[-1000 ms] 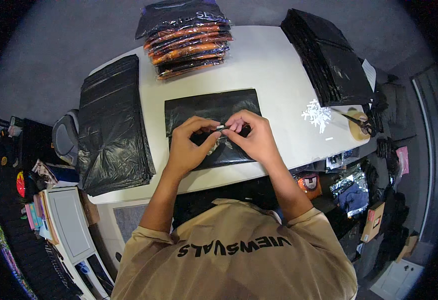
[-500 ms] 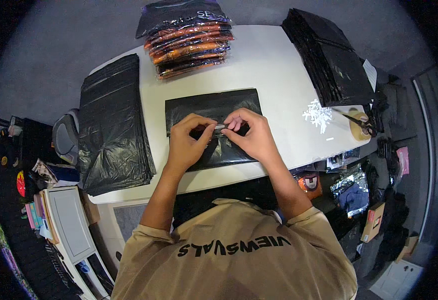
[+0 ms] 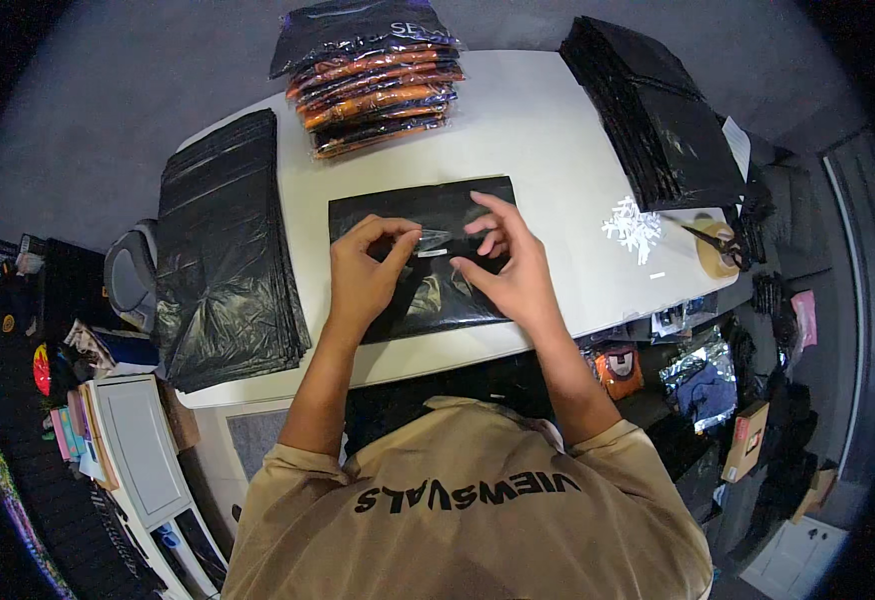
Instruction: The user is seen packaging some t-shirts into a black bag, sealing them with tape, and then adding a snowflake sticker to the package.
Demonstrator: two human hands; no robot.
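A black plastic mailing bag lies flat before me on the white table. Near its middle shows a small white label strip, with a pale shiny patch just above it. My left hand is over the bag's left part, thumb and forefinger tips pressed together beside that patch; whatever is between them, if anything, is too small to make out. To the right of the label, my right hand holds nothing, its fingers spread and its thumb pointing toward the strip.
Black bags form a stack at the left, with another black stack at the far right. Clear-wrapped garments are piled at the back. A heap of small white strips lies right, near scissors and a tape roll.
My fingertips have drawn apart from where they met over the bag's middle. The right hand has opened and the left has shifted slightly back, leaving the white label strip in plain view.
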